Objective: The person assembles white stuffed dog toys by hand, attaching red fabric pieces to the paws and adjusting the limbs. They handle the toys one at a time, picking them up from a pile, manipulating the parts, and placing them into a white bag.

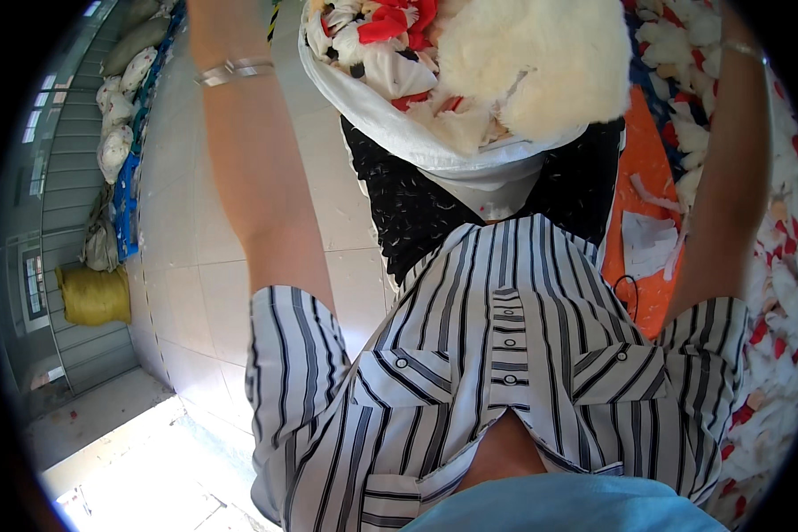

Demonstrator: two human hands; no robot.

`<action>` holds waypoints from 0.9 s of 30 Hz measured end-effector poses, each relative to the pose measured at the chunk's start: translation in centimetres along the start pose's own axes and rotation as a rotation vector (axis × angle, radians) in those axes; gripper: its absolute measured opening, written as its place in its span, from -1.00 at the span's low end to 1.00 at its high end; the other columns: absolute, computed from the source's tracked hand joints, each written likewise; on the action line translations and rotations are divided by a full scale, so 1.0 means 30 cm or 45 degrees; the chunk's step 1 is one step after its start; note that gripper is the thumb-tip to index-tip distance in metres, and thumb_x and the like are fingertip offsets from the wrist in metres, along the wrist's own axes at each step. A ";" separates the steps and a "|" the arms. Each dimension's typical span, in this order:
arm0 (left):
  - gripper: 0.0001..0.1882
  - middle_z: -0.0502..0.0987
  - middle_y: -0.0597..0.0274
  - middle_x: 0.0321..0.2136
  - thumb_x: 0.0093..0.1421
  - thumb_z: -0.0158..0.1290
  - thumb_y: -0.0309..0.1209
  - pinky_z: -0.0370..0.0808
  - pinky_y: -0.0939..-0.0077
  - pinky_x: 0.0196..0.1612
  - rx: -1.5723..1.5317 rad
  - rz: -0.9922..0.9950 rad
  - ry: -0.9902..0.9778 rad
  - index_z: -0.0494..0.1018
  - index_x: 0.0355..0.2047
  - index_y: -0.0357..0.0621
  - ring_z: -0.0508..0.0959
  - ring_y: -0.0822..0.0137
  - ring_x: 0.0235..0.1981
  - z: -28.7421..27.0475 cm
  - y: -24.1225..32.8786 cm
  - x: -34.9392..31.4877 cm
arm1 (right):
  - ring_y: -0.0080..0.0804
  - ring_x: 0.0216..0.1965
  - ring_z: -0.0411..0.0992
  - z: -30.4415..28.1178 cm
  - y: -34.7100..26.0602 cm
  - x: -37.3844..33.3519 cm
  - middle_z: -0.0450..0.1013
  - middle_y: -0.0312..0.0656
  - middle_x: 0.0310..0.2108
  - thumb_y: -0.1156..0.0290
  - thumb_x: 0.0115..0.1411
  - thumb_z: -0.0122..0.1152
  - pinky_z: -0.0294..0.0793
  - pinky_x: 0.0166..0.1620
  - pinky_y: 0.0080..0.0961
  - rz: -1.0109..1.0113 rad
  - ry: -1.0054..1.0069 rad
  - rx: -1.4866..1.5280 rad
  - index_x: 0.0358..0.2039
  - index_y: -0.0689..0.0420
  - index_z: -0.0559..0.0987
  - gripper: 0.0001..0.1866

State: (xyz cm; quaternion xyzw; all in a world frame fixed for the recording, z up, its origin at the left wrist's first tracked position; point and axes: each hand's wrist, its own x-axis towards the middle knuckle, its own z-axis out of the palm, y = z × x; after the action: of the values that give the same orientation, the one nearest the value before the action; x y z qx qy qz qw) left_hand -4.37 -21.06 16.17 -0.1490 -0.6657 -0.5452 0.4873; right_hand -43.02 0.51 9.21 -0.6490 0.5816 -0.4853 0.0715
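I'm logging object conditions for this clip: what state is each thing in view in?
White bag: open, filled with soft pieces.
Cream plush piece: lying over those pieces.
White scraps: loose on the orange surface.
Black cloth: flecked with white.
Yellow sack: bulging; tied or not, unclear.
Left hand: out of view.
Right hand: out of view.

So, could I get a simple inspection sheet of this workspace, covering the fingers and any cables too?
Surface: pale tiled floor; orange surface to the right.
Job's things: white cloth-lined container holding red, white and black scraps and a fluffy cream piece.
Clutter: white scraps on the orange surface; heap of white and red pieces at far right.
Fingers: none in view; left forearm and right forearm reach toward the top edge.
Cables: thin black loop; cannot tell whether it's a cable.
Surroundings: yellow bundle by the left wall.
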 end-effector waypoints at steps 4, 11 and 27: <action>-0.56 0.50 0.15 -0.11 0.35 -0.05 -0.26 0.48 0.36 0.02 0.359 -0.893 0.350 0.35 0.09 -0.34 0.53 0.29 -0.11 0.122 -0.260 -0.423 | -0.37 -0.19 0.48 0.021 0.334 -0.265 0.48 -0.14 -0.24 0.11 0.30 0.09 0.50 -0.13 -0.38 0.204 -0.185 0.152 -0.13 0.28 0.51 -0.57; -0.18 0.38 0.05 0.11 0.19 0.17 -0.08 0.36 0.48 0.14 0.377 -1.156 0.163 0.11 0.26 -0.38 0.39 0.32 0.12 0.383 -0.369 -0.806 | -0.45 -0.20 0.49 0.365 0.095 -0.656 0.49 -0.20 -0.23 -0.08 0.25 0.11 0.51 -0.20 -0.53 1.175 0.177 0.547 -0.11 0.25 0.52 -0.43; -0.78 0.54 0.42 -0.55 0.30 0.09 -0.29 0.36 0.75 -0.42 0.459 -0.717 0.415 0.58 -0.38 -0.16 0.38 0.64 -0.54 0.595 -0.244 -0.643 | -0.40 -0.41 0.52 0.298 -0.043 -0.686 0.57 -0.17 -0.37 0.13 0.36 0.03 0.51 -0.33 -0.50 0.727 0.577 -0.018 -0.18 0.27 0.58 -0.60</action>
State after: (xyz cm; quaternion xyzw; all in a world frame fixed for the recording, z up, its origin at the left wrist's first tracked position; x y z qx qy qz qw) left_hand -9.10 -1.73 -2.48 0.2170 -0.6797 -0.5483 0.4362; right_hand -32.73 13.67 -5.82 -0.3368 0.7439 -0.5731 0.0689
